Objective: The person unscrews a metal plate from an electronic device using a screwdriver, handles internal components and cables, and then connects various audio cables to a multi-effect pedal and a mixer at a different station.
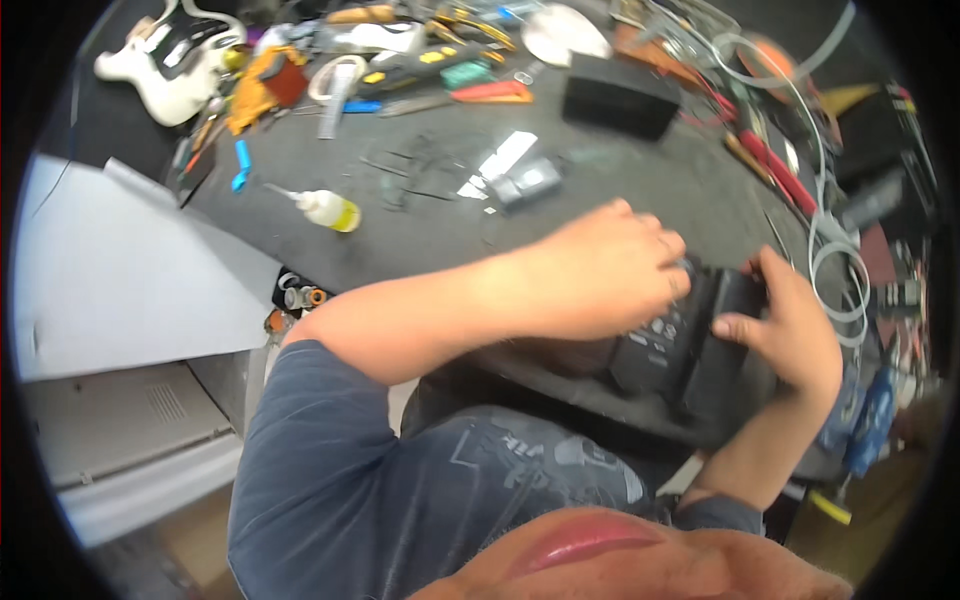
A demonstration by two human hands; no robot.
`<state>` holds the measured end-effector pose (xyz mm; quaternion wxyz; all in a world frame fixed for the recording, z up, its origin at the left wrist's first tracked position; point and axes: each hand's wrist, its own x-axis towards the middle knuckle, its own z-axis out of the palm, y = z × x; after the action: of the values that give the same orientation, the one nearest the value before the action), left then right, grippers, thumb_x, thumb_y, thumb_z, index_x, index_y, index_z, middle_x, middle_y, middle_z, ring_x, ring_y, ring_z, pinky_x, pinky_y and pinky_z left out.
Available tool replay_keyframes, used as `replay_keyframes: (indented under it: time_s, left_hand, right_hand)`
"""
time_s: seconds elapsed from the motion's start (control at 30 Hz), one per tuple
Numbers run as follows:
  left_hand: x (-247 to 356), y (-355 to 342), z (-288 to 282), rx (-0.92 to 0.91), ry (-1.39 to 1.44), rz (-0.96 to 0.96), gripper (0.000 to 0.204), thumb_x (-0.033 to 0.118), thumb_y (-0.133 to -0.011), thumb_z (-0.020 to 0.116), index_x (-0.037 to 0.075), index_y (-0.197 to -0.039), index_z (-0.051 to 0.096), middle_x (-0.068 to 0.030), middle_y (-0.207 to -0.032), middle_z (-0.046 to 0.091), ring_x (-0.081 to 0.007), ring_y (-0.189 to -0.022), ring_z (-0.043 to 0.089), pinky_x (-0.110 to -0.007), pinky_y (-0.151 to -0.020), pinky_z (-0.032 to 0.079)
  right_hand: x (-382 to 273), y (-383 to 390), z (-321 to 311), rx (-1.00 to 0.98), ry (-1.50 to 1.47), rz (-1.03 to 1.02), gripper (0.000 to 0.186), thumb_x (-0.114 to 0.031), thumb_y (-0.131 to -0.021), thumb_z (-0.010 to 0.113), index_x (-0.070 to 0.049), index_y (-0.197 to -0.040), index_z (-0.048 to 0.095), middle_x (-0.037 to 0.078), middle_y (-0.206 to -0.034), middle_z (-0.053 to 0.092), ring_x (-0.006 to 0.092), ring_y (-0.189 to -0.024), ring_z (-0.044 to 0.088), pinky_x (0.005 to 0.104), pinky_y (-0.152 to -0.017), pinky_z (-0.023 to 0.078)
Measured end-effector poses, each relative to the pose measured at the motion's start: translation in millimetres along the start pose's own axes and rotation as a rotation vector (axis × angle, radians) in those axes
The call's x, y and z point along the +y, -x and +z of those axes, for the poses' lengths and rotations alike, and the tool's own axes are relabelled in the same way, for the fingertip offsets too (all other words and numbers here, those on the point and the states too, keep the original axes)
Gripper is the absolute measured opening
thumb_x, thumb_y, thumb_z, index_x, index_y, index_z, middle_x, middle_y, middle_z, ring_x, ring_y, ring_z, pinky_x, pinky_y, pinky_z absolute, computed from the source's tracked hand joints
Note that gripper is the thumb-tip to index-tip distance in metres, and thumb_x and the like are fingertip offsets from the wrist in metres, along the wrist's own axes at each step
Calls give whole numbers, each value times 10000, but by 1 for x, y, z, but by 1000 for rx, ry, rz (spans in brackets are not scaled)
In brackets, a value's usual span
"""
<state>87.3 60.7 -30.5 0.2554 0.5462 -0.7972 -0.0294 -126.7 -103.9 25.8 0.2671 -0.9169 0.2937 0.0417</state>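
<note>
A flat black device (pixel 648 352) with small white print lies at the front right of the bench, and a raised black block (pixel 722 345) runs along its right side. My left hand (pixel 625 270) is over the upper left part of the device. Its fingers are curled inward, and whatever they pinch is hidden behind them. With thumb in front and fingers behind, my right hand (pixel 790 325) grips the raised black block. Whether block and device are one piece, I cannot tell.
Left of centre lies a small dropper bottle (pixel 330 211) with yellow liquid. Thin black rods (pixel 405 178) and a clear plastic packet (pixel 527 183) are beyond my left arm. A black box (pixel 622 95), hand tools and a white cable (pixel 822 160) crowd the far and right edges.
</note>
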Motion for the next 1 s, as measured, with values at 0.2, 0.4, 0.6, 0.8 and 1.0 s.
replay_keyframes:
  time_s: [0.2,0.4,0.6,0.8,1.0]
  left_hand:
    - [-21,2,-21,99,3,-123,269,178,-830,775,50,-1051,692,-120,-1027,689,-326,-997,668,-431,-871,533]
    - [-54,37,-99,68,-192,-779,309,217,-892,744,5,-1111,697,-155,-1010,747,-260,-849,718,-352,-760,562]
    - [-34,30,-49,-176,-491,-718,522,311,-796,821,-8,-1179,665,-218,-1087,727,-376,-1023,693,-424,-882,548]
    - [-40,13,-69,-148,-210,-878,399,163,-813,704,-22,-1163,658,-172,-1012,718,-283,-903,690,-383,-826,537]
    - [-69,37,-95,757,984,-704,459,170,-833,658,-61,-1225,595,-116,-1019,680,-176,-916,645,-312,-814,518]
  right_hand:
    - [12,-3,-1,-29,-9,-5,689,-405,-667,924,6,-1099,579,221,-1009,673,406,-966,642,449,-827,506]
    - [15,5,1,22,49,-25,712,-459,-714,904,21,-1128,579,243,-1029,666,389,-975,644,451,-837,512]
    - [7,10,3,-28,46,21,847,-428,-639,946,15,-1250,563,246,-1137,680,411,-1087,652,456,-924,521]
    - [8,11,7,-17,77,24,963,-383,-511,993,31,-1265,560,248,-1157,673,436,-1103,636,459,-951,520]
    - [10,1,-5,-25,-15,-51,929,-358,-443,1003,56,-1156,573,215,-1060,656,414,-1068,632,448,-944,511]
